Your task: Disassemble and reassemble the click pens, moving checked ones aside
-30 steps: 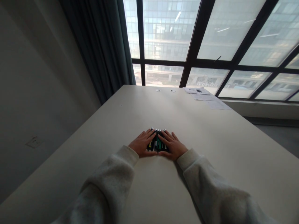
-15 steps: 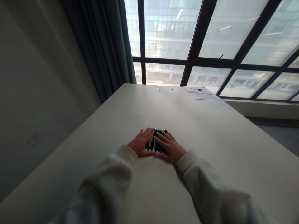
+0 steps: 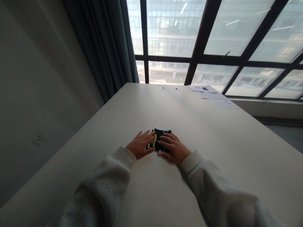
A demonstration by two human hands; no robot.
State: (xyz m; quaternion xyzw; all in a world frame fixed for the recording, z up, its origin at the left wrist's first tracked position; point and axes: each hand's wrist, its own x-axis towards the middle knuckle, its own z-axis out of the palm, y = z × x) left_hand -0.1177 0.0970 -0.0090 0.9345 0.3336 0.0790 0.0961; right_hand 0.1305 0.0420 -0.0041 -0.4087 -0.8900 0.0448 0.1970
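Note:
Several slim black pen-like items [image 3: 160, 138] lie side by side on the white table, their silvery tips pointing to the far edge. A yellow strip [image 3: 154, 141] shows among them near the left side. My left hand [image 3: 141, 145] rests over the left end of the row with its fingers spread. Over the right part lies my right hand [image 3: 174, 148], fingers apart and flat, the thumb toward me. Both hands touch the row and partly hide it.
Printed sheets [image 3: 208, 92] lie at the table's far right corner. Two small round fittings [image 3: 162, 88] are near the far edge of the white table [image 3: 151, 107]. Beyond stand a dark curtain [image 3: 106, 47] and large framed windows.
My left hand has shifted slightly left, and the two thumbs are farther apart. More of the row's middle shows between my hands. The view has moved slightly.

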